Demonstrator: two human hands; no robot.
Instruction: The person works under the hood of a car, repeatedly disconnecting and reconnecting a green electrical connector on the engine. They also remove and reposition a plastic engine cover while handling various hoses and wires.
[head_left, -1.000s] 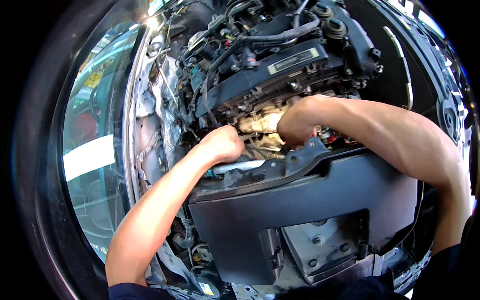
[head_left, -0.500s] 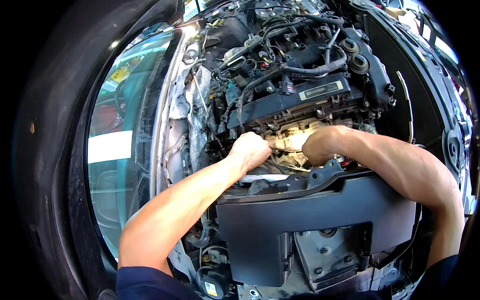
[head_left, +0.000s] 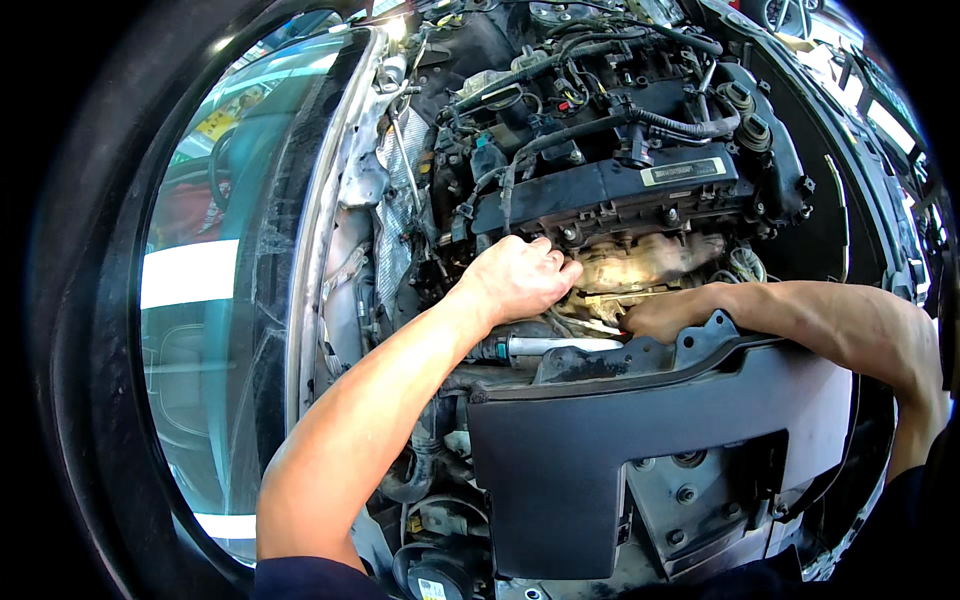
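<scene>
In an open engine bay, my left hand [head_left: 525,278] is closed at the left end of the tan metal exhaust manifold [head_left: 645,260], just under the black engine cover [head_left: 610,190]. Its fingers curl inward, and whatever they grip is hidden. Lower and to the right, my right hand [head_left: 668,312] reaches into the gap between the manifold and a dark metal bracket [head_left: 690,342]. Most of its fingers are out of sight there. A slim, light-coloured strip [head_left: 625,295] runs along the manifold's lower side between both hands.
A large black plastic panel [head_left: 560,430] lies nearest me, beneath my forearms. Beside the bracket runs a silver pipe [head_left: 560,346]. Hoses and wiring [head_left: 600,125] cover the engine's far side. The windshield [head_left: 215,330] stands at left, the fender edge [head_left: 850,150] at right.
My right hand has dropped lower into the gap, uncovering more of the manifold. My left hand stays at the manifold's left end with its fingers curled. The whole view has shifted.
</scene>
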